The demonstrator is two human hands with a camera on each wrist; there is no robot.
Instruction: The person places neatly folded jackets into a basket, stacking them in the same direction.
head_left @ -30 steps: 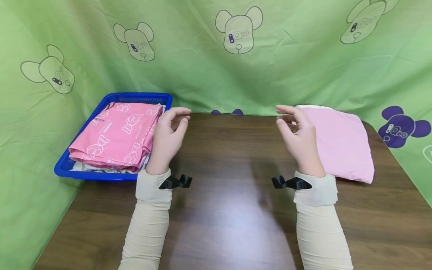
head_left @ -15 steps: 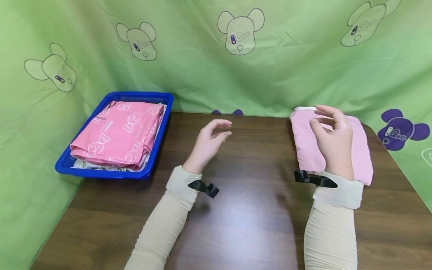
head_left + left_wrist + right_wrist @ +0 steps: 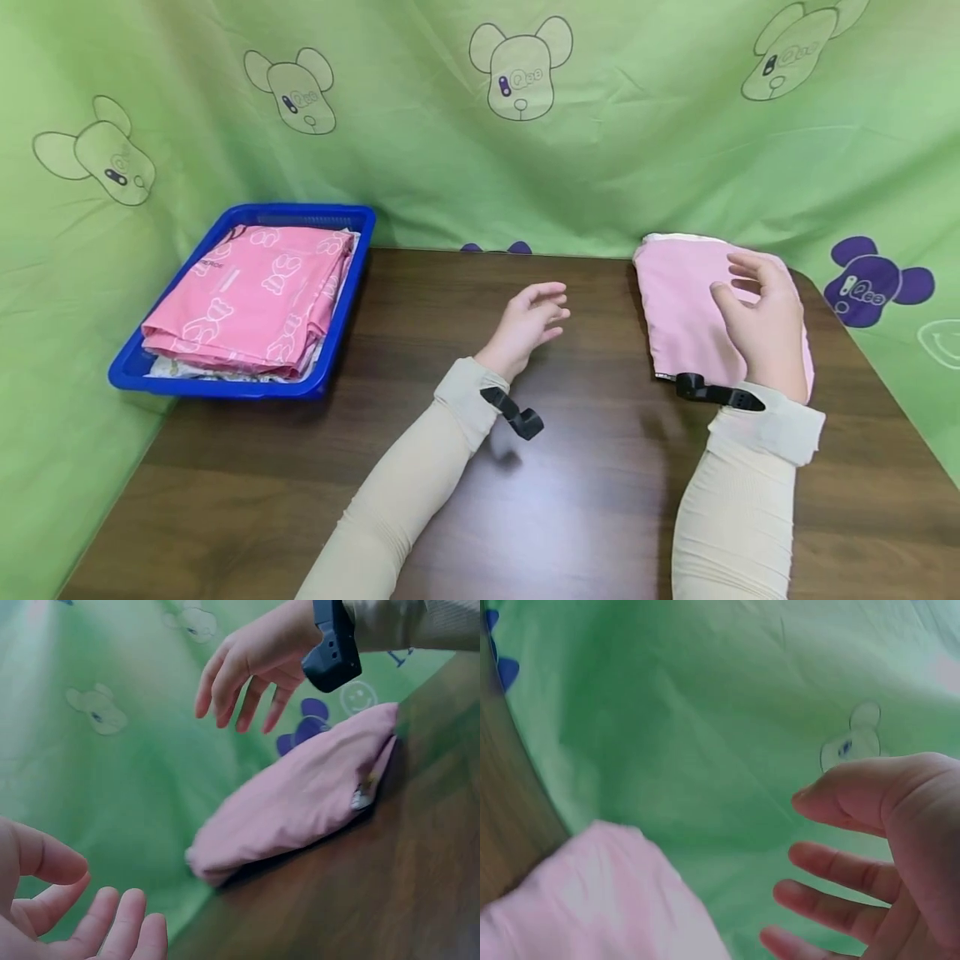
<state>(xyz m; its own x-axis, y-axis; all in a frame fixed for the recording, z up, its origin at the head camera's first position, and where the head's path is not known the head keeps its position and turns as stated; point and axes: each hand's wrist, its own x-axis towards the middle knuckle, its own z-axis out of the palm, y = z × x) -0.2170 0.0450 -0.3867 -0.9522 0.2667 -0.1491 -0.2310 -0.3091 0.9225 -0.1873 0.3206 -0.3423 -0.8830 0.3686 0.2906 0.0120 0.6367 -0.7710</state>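
Note:
A folded plain pink cloth [image 3: 686, 312] [image 3: 300, 802] [image 3: 592, 900] lies at the right rear of the dark wooden table [image 3: 525, 492]. My right hand [image 3: 761, 321] [image 3: 251, 664] [image 3: 870, 855] hovers just above it with relaxed, spread fingers and holds nothing. My left hand [image 3: 528, 321] [image 3: 82, 915] is in the air over the middle of the table, fingers loosely open and empty, a little left of the cloth. A blue basket [image 3: 127, 375] at the left rear holds a folded pink cloth with white bear prints [image 3: 251, 296] on top of other folded pieces.
A green sheet with bear prints [image 3: 480, 125] hangs behind and around the table. Bare wood shows between the basket and the pink cloth and along the near edge. Black camera mounts sit on both wrists.
Both hands have moved to the right: the left hand left the basket's edge for the table's middle, and the right hand went from the cloth's left edge to above it.

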